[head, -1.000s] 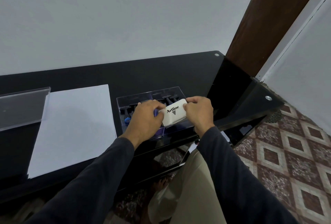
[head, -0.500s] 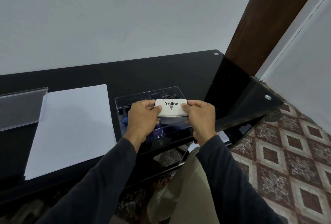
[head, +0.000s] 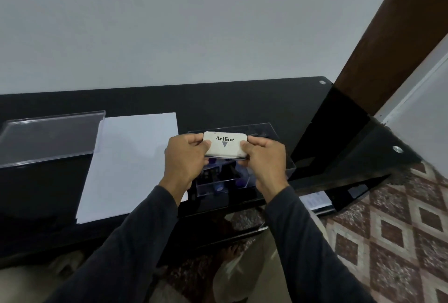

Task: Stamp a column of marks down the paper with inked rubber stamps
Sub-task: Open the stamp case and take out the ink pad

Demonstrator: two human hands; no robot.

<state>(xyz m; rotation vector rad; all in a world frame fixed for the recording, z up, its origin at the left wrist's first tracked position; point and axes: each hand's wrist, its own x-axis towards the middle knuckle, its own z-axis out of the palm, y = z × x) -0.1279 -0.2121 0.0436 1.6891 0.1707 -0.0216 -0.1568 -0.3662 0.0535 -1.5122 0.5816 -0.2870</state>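
Ink pad case (head: 225,145), white, lettered "Artline" over a dark triangle, held up in the air just above the clear plastic box (head: 264,169), lid shut as far as can be told. Gripped at its 9 o'clock end by the left hand (head: 185,159), thumb on top and fingers curled beneath; pinched at its 3 o'clock end by the right hand (head: 265,161) in the same manner. Box standing on the black tabletop (head: 242,101), with dark stamp handles and bluish pieces dimly seen through its walls; exact count hard to tell. White paper (head: 131,162) lying flat at 9 o'clock of the box, just beside it, unmarked so far. Clear lid (head: 48,135) resting farther out at 9 o'clock, its edge overlapping the paper's far corner. Dark sleeves (head: 135,242) covering both forearms. Patterned floor tiles (head: 400,230) at 4 o'clock.
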